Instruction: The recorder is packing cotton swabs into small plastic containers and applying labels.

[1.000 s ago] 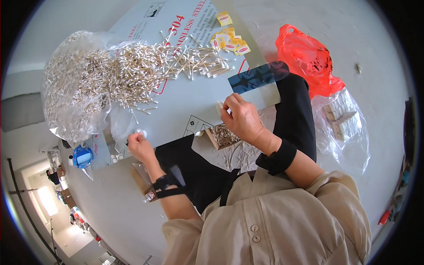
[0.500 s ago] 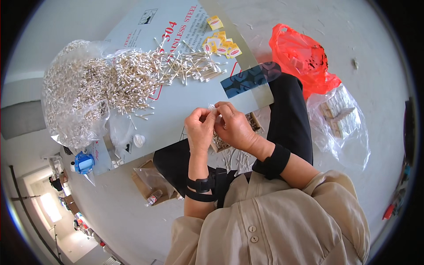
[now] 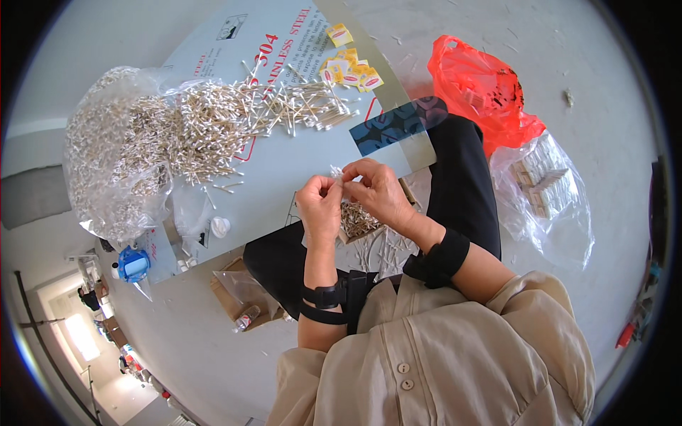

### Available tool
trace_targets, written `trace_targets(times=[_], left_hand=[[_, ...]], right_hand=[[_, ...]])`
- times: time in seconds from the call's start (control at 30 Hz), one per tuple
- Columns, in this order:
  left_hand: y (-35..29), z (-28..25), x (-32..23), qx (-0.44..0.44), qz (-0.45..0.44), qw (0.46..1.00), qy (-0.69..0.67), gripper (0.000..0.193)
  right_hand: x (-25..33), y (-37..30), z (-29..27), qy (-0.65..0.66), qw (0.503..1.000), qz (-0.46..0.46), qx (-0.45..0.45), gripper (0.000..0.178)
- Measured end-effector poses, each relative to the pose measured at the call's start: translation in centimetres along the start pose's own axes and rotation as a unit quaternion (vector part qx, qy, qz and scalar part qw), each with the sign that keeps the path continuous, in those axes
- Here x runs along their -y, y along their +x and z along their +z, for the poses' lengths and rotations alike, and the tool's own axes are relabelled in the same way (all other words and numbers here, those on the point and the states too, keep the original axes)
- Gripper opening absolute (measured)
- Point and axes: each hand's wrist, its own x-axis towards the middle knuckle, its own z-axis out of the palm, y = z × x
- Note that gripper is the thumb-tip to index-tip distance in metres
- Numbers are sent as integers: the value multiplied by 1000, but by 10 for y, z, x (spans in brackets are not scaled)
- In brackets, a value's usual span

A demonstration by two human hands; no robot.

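My left hand (image 3: 319, 206) and my right hand (image 3: 378, 190) meet over the near edge of the table. Fingers and thumbs of both pinch a small bunch of cotton swabs (image 3: 336, 171); its white tips poke up between them, and the rest is hidden by my fingers. Below my hands, a box of cotton swabs (image 3: 359, 221) stands close to my lap. On the table ahead and to the left spreads a big heap of loose cotton swabs (image 3: 206, 128), spilling out of a large clear plastic bag (image 3: 96, 142).
Small yellow-and-white packets (image 3: 352, 71) lie at the table's far right, near a dark blue patterned strip (image 3: 389, 128). On the floor to the right are a red plastic bag (image 3: 483, 99) and a clear bag of white packs (image 3: 543, 177). A cardboard box (image 3: 249, 295) sits lower left.
My right hand has shifted slightly and its fingers have lifted and spread a little, showing more of the white swab tips and of the box below. The view has moved slightly.
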Motion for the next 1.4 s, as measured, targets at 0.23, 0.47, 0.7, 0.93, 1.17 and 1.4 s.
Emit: trace_targets(times=[0.23, 0.47, 0.7, 0.93, 1.17, 1.4], left_hand=[[0, 1, -1, 14, -35, 998, -54, 15], [1, 0, -9, 37, -62, 995, -69, 13], [4, -7, -4, 77, -72, 983, -153, 9], [6, -11, 12, 82, -112, 945, -296, 8], [6, -17, 15, 0, 29, 998, -47, 9], [5, -32, 11, -26, 29, 994, -106, 12]], right_hand=[[4, 24, -7, -22, 997, 69, 40, 19], [1, 37, -11, -93, 992, 47, 69, 18], [12, 44, -7, -204, 974, 68, 77, 19], [-21, 42, -2, 63, 989, 121, 49, 18], [-11, 40, 0, 108, 978, 164, 73, 16], [-25, 29, -7, 99, 987, 121, -27, 22]])
